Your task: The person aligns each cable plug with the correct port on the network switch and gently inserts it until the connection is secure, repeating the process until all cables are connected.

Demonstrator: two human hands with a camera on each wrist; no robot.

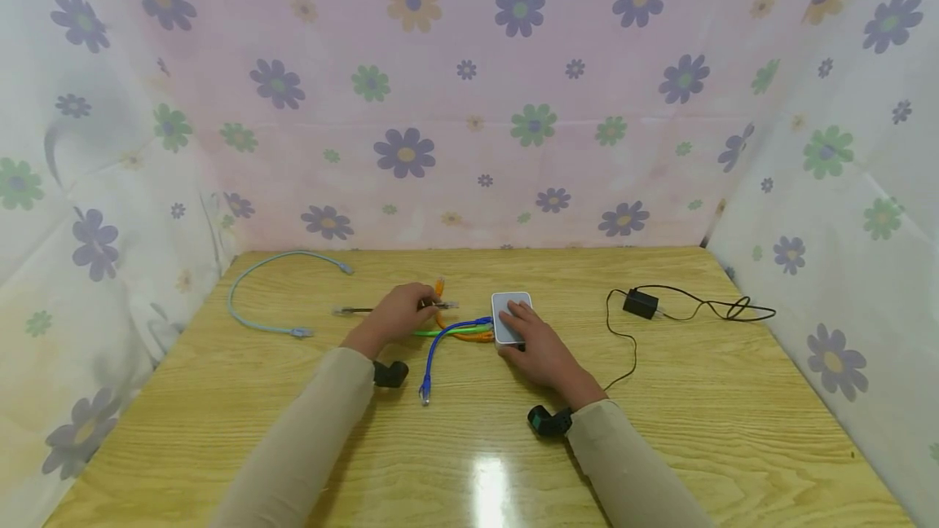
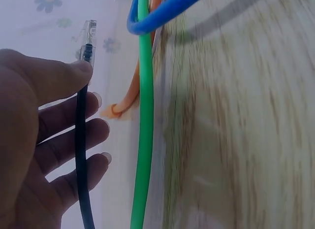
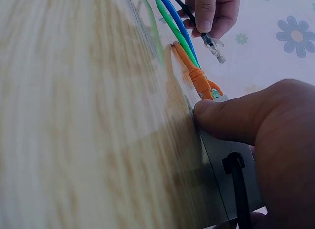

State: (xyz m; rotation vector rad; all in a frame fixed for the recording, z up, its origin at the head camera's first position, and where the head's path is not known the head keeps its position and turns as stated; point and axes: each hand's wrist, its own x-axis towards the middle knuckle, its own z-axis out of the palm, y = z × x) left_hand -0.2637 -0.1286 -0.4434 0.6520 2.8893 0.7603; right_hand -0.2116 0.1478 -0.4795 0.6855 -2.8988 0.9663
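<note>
Between thumb and index finger, my left hand (image 1: 399,313) pinches a black network cable (image 2: 81,130) just behind its clear plug (image 2: 90,34). The plug points right, toward a small white network switch (image 1: 502,310). My right hand (image 1: 544,350) holds the switch, fingers over its top and thumb (image 3: 221,115) along its side. Blue (image 1: 431,353), green (image 1: 460,331) and orange (image 1: 480,337) cables are plugged into the switch's left side. The blue cable's free plug (image 1: 425,391) lies toward the front. In the right wrist view, a black power lead (image 3: 239,194) enters the switch's near side.
A light blue network cable (image 1: 236,288) lies curved at the left of the wooden table (image 1: 411,471). On the right is a black power adapter (image 1: 641,304) with its thin cord (image 1: 635,349). A flowered cloth (image 1: 469,104) stands behind and at both sides.
</note>
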